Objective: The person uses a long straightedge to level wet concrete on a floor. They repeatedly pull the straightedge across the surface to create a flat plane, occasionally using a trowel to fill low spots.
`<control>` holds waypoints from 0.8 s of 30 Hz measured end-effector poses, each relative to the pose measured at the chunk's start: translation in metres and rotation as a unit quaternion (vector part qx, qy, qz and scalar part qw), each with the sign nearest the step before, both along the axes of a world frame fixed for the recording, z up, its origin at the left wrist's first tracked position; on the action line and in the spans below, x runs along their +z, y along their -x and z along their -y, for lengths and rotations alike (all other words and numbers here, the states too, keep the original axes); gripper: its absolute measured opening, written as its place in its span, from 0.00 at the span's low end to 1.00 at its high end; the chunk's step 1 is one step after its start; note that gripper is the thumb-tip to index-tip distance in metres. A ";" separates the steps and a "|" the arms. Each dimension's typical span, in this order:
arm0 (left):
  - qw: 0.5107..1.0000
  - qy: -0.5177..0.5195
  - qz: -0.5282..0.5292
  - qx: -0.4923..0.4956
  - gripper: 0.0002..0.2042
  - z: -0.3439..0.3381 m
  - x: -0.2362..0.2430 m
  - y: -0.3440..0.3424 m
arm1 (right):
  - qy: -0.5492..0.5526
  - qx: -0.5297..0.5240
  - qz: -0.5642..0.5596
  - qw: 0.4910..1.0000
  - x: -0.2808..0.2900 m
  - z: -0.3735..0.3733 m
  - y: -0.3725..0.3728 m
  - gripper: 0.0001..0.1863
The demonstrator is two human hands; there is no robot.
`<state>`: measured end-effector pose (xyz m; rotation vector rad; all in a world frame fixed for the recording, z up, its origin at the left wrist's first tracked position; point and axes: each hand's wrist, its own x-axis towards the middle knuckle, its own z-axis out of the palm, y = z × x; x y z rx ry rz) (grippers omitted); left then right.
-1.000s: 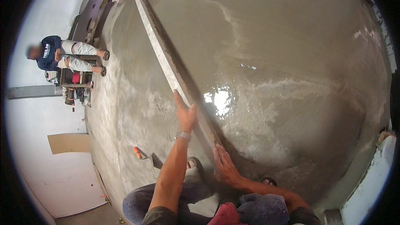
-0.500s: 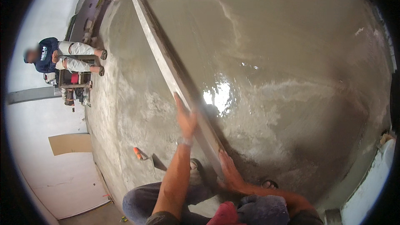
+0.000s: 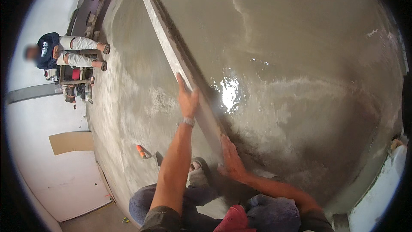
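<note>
A long, straight screed board (image 3: 159,34) lies slantwise across the wet grey concrete (image 3: 296,56), from near my knees toward the far left. My left hand (image 3: 188,99) is closed around it partway along, the index finger pointing up its length. Close to the near end, my right hand (image 3: 232,159) grips the board's right side with its fingers laid along the edge. A dark wet line of concrete follows the board's right side. To the left of my left forearm lies a trowel with an orange handle (image 3: 140,151); my arm partly hides its blade.
A person (image 3: 48,51) sits at the left wall beside a wooden stand (image 3: 64,74) with bags and small items. A brown panel (image 3: 71,142) leans on the white wall. My sandalled foot (image 3: 196,166) rests on the concrete. A white wall edge (image 3: 377,184) borders the right.
Both hands have shifted forward, away from my body, and the screed board has slid with them. The trowel stays in its place on the floor.
</note>
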<state>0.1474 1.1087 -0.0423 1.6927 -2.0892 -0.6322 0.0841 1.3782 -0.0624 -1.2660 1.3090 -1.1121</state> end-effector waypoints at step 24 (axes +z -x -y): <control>1.000 -0.005 -0.013 0.011 0.44 -0.029 -0.003 0.032 | -0.041 0.000 -0.013 0.999 0.004 -0.029 0.038 0.56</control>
